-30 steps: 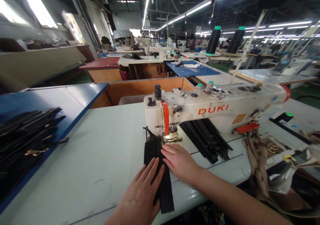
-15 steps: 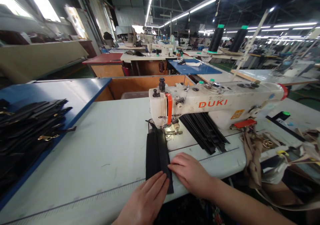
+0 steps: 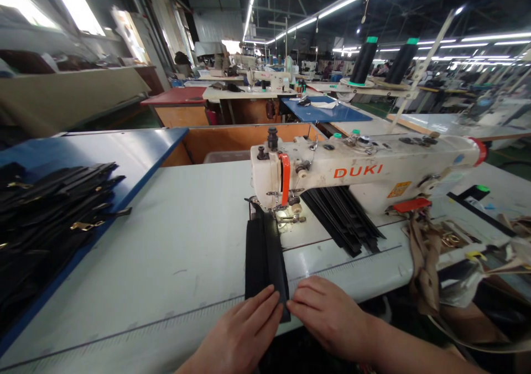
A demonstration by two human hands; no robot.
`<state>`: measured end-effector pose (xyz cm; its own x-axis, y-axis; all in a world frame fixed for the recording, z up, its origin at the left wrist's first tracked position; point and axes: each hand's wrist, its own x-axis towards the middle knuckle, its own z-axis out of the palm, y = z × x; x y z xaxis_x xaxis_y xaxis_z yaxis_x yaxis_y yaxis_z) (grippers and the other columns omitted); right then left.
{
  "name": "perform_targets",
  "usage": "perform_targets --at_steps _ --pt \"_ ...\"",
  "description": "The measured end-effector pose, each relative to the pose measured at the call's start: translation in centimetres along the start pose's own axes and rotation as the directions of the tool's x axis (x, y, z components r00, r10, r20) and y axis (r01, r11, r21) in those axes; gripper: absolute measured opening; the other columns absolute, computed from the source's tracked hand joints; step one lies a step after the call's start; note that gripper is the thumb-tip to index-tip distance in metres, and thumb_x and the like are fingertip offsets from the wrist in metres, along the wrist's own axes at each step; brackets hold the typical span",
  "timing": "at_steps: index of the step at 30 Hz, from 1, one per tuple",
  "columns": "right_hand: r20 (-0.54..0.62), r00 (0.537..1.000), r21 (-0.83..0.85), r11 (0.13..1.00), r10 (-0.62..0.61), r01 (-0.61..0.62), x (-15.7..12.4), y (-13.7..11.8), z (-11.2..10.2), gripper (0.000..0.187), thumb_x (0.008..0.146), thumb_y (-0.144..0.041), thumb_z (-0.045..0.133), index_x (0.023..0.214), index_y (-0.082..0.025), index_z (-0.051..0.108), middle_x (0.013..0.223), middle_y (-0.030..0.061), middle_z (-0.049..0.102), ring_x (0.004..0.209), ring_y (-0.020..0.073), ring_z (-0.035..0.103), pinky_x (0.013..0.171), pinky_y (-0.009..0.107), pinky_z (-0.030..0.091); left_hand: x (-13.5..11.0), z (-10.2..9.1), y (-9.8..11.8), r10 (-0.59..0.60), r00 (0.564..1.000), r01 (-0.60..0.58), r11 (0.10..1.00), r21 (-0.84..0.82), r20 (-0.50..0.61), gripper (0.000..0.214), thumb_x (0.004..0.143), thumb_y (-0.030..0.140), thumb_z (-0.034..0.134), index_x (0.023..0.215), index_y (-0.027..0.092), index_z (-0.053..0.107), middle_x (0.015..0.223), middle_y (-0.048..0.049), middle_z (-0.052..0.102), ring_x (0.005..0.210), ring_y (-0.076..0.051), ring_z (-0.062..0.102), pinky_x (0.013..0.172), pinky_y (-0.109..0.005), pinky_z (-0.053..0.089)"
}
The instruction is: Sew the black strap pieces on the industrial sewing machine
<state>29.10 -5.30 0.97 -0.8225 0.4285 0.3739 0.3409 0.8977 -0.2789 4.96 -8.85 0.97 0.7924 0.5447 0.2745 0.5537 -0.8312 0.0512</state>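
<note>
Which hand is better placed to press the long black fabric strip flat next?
Probably the left hand: its fingers lie on the strip, while the right hand is at the strip's right edge.

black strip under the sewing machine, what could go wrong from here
The black strip might skew: the left hand and right hand are both at its near end, away from the sewing machine. That end lies by the front edge of the table, so it could slip over and drag. The fanned stack of black strips under the machine's arm might shift if bumped.
</note>
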Motion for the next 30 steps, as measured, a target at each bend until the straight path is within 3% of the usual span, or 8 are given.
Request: perform_targets --at_steps 5,12,22,30 --pt "0.014 1.0 -0.024 1.0 -0.01 0.011 0.0 -0.1 -0.2 0.022 0.092 -0.011 0.044 0.109 -0.011 0.058 0.087 0.0097 0.062 0.087 0.0217 0.053 0.083 0.035 0.046 0.1 -0.7 0.0 0.008 0.998 -0.006 0.999 -0.032 0.064 0.051 0.086 0.005 0.038 0.136 0.012 0.045 0.138 -0.0118 0.052 0.135 -0.024 0.036 0.104 -0.034 0.043" --pt "0.048 0.999 -0.019 1.0 0.007 -0.006 0.1 0.0 -0.6 0.025 0.095 -0.013 0.038 0.107 -0.012 0.059 0.09 0.0092 0.062 0.088 0.0219 0.051 0.085 0.036 0.044 0.0 -0.7 -0.1 0.026 0.994 -0.028 0.999 0.018 0.105 0.051 0.084 0.003 0.04 0.134 0.011 0.047 0.139 -0.0108 0.051 0.136 -0.025 0.035 0.104 -0.032 0.042" --pt "0.055 0.998 -0.031 1.0 0.006 -0.004 1.0 0.7 -1.0 0.024 0.094 -0.014 0.037 0.102 -0.012 0.06 0.086 0.0087 0.06 0.085 0.0216 0.049 0.08 0.034 0.042 0.6 -0.6 -0.9 0.007 1.0 -0.007 1.0 0.016 0.021 0.046 0.087 0.003 0.038 0.13 0.012 0.051 0.132 -0.0111 0.057 0.132 -0.023 0.041 0.101 -0.03 0.046" --pt "0.05 0.996 -0.114 0.992 0.068 -0.061 3.4 3.5 -0.5 0.015 0.092 -0.015 0.046 0.092 -0.014 0.061 0.082 0.0056 0.057 0.086 0.0205 0.047 0.083 0.033 0.038 2.7 0.1 -4.3 0.008 0.995 -0.002 0.998 0.067 -0.095 0.037 0.098 0.013 0.03 0.119 0.01 0.06 0.12 -0.0123 0.065 0.118 -0.023 0.056 0.092 -0.03 0.053"
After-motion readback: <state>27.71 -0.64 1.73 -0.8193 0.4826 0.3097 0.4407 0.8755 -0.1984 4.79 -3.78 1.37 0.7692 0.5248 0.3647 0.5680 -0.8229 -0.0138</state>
